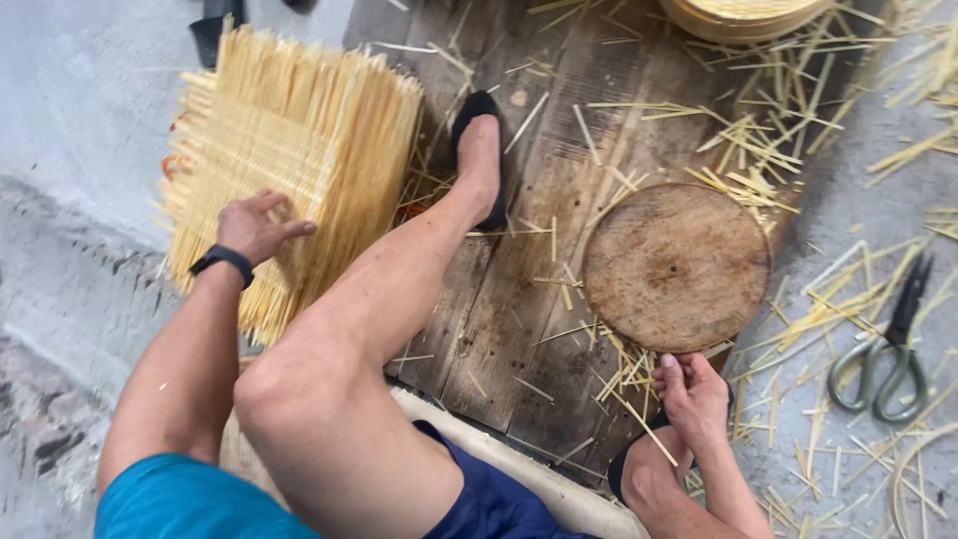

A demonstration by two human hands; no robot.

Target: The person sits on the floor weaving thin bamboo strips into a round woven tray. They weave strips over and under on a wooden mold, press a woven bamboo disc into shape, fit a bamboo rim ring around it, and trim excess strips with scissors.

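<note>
— Where is the left hand (254, 228)?

— On the left of the scene, lying flat on the pale yellow square mat of woven bamboo strips (289, 160). The fingers are spread and lie loose on the weave, with the thumb out to the right; they grip nothing, only press on the surface. A black band (222, 260) sits on that wrist, and the forearm comes up from the near left.

— And the mat itself?

— It rests on the grey concrete floor (70, 120) at the far left, its right edge over the dark weathered wooden plank board (519, 329). Loose strip ends stick out along its edges.

— The right hand (692, 394)?

— Near right, just below the round worn wooden chopping block (677, 266). Its fingers are curled together, pinching a thin bamboo sliver (639, 417) that slants towards the near right. The thumb tip touches the block's near rim, or sits just beside it; I cannot tell which.

— What else lies about?

— Grey metal shears with looped handles (891, 349) on the floor at the far right, well apart from both hands. Scattered bamboo offcuts (758, 150) cover the boards and floor. A foot in a black slip-on shoe (479, 150) rests on the planks between mat and block. Stacked round woven trays (743, 15) show at the far edge. I see no labels or packages.
</note>
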